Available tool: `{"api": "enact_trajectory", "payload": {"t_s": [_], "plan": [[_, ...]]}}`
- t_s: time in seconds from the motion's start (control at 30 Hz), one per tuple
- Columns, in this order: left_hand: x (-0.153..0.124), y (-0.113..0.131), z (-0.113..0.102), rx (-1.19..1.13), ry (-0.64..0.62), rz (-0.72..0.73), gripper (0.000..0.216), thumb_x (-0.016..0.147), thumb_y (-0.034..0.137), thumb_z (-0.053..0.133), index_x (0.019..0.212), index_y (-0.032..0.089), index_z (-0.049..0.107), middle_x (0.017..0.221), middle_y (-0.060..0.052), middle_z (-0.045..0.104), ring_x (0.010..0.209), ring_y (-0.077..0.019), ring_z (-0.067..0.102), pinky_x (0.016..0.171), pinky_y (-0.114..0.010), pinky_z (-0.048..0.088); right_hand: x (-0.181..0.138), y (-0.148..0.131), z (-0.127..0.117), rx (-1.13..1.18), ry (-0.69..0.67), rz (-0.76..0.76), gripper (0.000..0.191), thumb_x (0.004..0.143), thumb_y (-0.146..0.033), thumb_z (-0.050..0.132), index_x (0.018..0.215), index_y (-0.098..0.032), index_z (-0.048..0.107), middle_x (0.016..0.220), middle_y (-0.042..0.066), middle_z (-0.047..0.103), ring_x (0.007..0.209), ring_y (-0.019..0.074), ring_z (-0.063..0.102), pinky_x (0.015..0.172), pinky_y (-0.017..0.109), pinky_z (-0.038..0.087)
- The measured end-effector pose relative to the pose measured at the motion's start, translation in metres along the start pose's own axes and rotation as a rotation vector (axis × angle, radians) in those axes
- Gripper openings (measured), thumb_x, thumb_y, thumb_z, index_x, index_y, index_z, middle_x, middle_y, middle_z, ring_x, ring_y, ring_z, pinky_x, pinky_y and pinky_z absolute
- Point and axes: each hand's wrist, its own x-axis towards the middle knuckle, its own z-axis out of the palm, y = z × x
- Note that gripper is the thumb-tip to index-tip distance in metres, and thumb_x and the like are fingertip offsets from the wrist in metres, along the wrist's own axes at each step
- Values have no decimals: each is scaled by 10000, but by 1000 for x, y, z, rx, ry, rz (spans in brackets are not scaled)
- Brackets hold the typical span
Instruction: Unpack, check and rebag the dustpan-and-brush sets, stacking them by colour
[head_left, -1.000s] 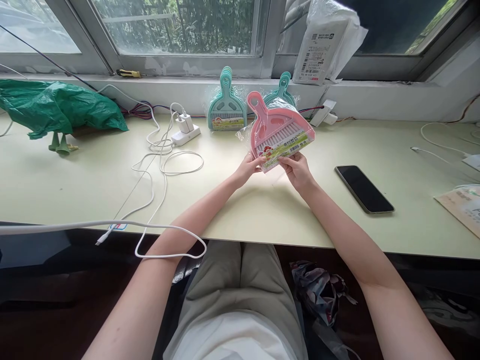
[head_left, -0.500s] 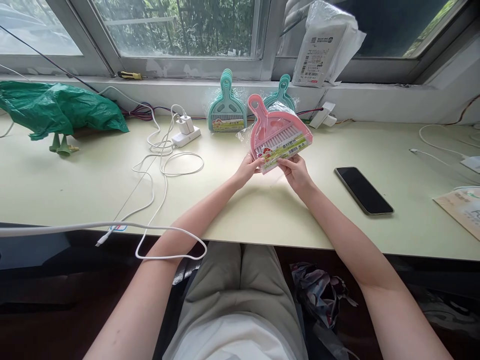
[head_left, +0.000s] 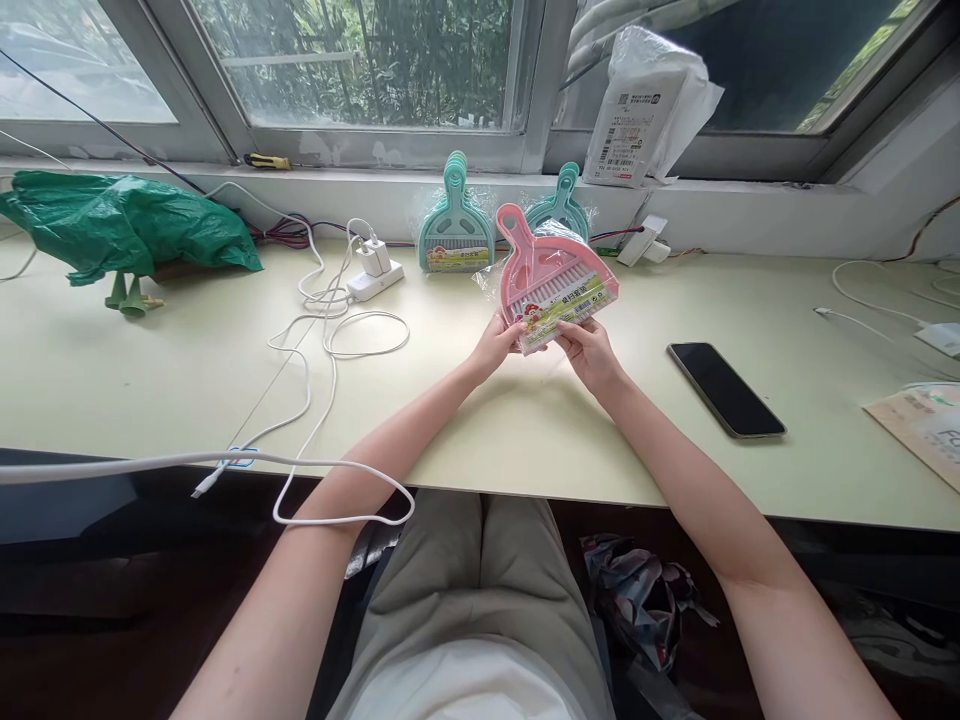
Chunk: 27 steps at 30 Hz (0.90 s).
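Observation:
A pink mini dustpan-and-brush set (head_left: 551,272) in a clear plastic wrapper is held upright above the pale green desk (head_left: 150,370), handle pointing up. My left hand (head_left: 498,344) pinches its lower left corner. My right hand (head_left: 589,350) pinches the lower edge at the right, by the label. Behind it, two stacks of teal dustpan sets (head_left: 455,218) lean against the wall under the window; the right stack (head_left: 561,200) is partly hidden by the pink set.
A black phone (head_left: 724,388) lies to the right. White cables and a charger block (head_left: 369,270) sprawl to the left, with a green plastic bag (head_left: 127,225) beyond. A white parcel (head_left: 637,120) sits on the sill. A paper envelope (head_left: 926,425) lies at far right.
The pink set and both hands have moved slightly away from me, towards the teal stacks. The grip is unchanged.

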Motion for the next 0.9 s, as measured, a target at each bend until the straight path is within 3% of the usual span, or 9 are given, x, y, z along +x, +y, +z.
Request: {"api": "enact_trajectory", "payload": {"t_s": [0.13,0.33,0.7,0.9], "plan": [[0,2,0,14,24,-5,655,734,375,639,1334,194,450,1117,-95,703,827,-242,723,757,-399,603,1,-3,0,19,-12,39,263,689,-352,782,885,-220,668,1002,20,755,1077,225,686,1019,359,546],[0,0,-2,-15,6,5,628,742,394,652,1307,194,468,1134,-104,692,820,-254,723,804,-476,592,0,-1,1,0,-10,33,288,631,-320,822,859,-233,670,1002,0,754,1085,224,682,1044,384,526],[1,-1,-2,-34,-12,1,610,739,397,664,1274,175,473,1110,-108,701,818,-224,715,718,-354,602,-2,-3,2,6,-18,35,239,653,-269,793,858,-213,683,1020,9,750,1109,223,666,1042,352,523],[0,2,-2,-28,6,-15,555,752,351,631,1259,174,495,1062,-96,708,785,-204,711,714,-339,599,1,-13,-6,-77,-45,103,195,748,-287,723,922,-215,672,993,19,754,987,210,709,941,381,581]]}}
